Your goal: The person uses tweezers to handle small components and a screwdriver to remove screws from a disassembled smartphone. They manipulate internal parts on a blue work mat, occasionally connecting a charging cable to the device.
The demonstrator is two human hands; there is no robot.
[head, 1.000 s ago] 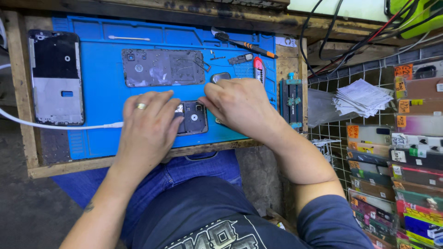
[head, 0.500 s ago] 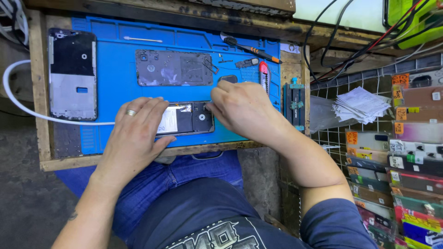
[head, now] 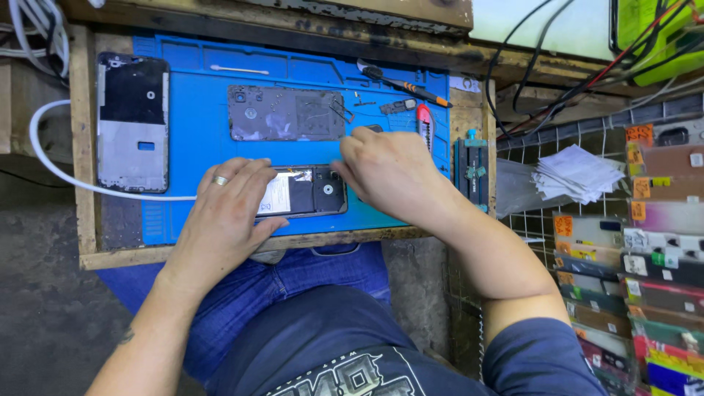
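A blue work mat [head: 183,81] covers the wooden table [head: 84,147]. At the frame's left lies a phone frame [head: 132,125]; a dark back cover [head: 286,114] sits upper centre. An orange-tipped screwdriver [head: 403,84] lies upper right, a white cable [head: 51,161] curves at left, and a folded paper stack [head: 576,172] rests far right.

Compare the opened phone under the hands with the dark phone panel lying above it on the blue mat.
The opened phone is held by the left hand and touched by the right hand; the dark phone panel lies untouched. The phone shows a white battery label; the panel is uniformly dark grey. Both lie flat and lengthwise on the blue mat.
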